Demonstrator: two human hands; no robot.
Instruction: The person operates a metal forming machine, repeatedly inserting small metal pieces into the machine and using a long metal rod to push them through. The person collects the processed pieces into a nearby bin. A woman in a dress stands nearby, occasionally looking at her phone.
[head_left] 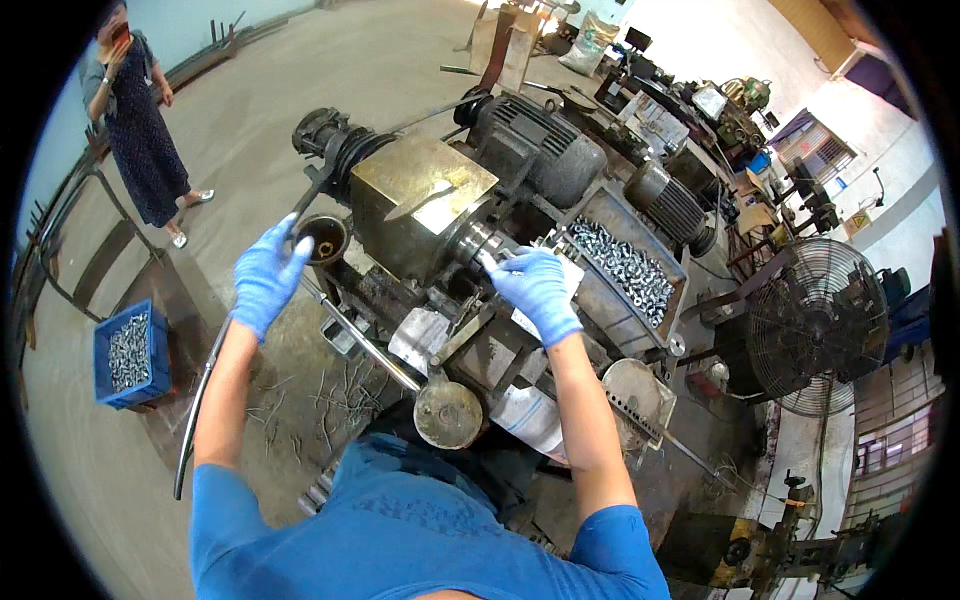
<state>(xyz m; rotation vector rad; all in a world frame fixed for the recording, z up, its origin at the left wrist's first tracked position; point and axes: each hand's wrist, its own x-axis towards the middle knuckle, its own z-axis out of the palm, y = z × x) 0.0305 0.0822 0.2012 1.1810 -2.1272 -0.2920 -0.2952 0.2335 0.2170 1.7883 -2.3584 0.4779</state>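
Observation:
My left hand (268,278), in a blue glove, is closed round a long dark lever (207,385) that runs from the machine's far-left end down past my forearm. Its thumb stands off to the side. My right hand (538,292), gloved the same way, has its fingertips pinched at the front of a shiny round spindle chuck (478,243); whatever they hold is too small and covered to make out. Behind the chuck sits the metal headstock (400,190), with an off-white tapered piece lying on top. Right of my right hand, a grey tray (610,300) holds many small metal fasteners.
A blue crate (160,345) of metal parts stands on the left floor. A person (140,130) stands back left. Electric motors (540,145) sit behind the machine; a large caged fan (820,320) is at right. A polished bar (365,338) and round plate (447,414) project toward me.

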